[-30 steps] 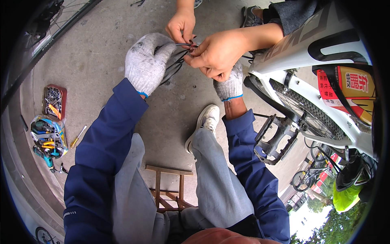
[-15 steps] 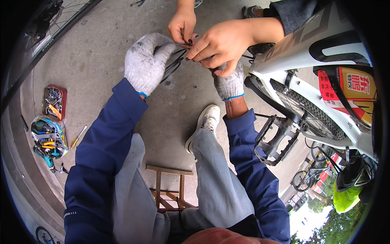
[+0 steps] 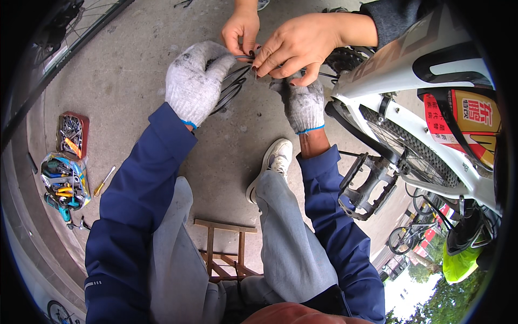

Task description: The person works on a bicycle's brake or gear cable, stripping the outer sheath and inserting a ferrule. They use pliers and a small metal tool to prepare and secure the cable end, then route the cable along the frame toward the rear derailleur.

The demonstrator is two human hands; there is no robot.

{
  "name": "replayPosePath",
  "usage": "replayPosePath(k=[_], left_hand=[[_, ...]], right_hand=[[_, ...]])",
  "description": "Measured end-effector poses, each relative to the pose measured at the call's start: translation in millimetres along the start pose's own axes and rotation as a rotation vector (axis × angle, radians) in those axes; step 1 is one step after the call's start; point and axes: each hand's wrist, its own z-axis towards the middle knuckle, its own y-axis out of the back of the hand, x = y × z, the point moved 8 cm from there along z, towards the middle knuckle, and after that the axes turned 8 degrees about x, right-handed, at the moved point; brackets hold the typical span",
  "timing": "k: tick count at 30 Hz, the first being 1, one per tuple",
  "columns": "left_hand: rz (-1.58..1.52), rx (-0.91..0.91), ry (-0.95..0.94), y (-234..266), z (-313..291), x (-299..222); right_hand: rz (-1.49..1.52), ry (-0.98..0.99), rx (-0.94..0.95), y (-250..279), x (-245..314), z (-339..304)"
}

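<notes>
My left hand (image 3: 194, 81), in a grey-white knitted glove, is closed on a thin black cable, whose loops (image 3: 231, 92) hang beside its fingers. My right hand (image 3: 305, 105), gloved and dirt-stained, is bent at the fingers next to the white bicycle frame (image 3: 372, 81). Its fingertips are partly hidden behind another person's hand (image 3: 302, 43), so what they hold is unclear. That person's other hand (image 3: 241, 31) pinches the cable close to my left fingertips. Both of the other person's hands meet between mine.
On the right are the bicycle's pedal (image 3: 369, 186) and tyre (image 3: 410, 140). A red tin of small parts (image 3: 73, 135), a tool bag (image 3: 66, 181) and a screwdriver (image 3: 104, 182) lie on the left. A wooden stool (image 3: 225, 225) stands between my legs. Another wheel (image 3: 81, 40) is at upper left.
The other person's right-side hand has shifted slightly up, uncovering more of my right glove. The cable loops beside my left hand have spread wider. My own hands have barely moved.
</notes>
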Motion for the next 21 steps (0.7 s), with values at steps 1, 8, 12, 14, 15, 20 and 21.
replayPosePath(k=[1,8,12,14,15,20,21], left_hand=[[0.011,-0.002,0.004,0,0,0],[-0.006,0.004,0.015,-1,0,1],[-0.010,-0.014,0.003,0,-1,0],[-0.012,-0.005,0.025,-1,0,1],[0.005,-0.009,0.010,0,0,-1],[0.025,-0.007,0.015,1,0,-3],[0.027,-0.011,0.010,1,0,-4]], right_hand=[[-0.037,0.020,-0.007,0,5,0],[-0.022,-0.110,-0.012,2,3,-2],[-0.206,-0.022,0.006,1,6,-2],[-0.171,-0.012,-0.052,2,1,-1],[-0.106,0.065,-0.049,1,4,0],[-0.005,-0.175,-0.019,3,-21,-2],[-0.043,-0.114,-0.001,2,-16,-1]])
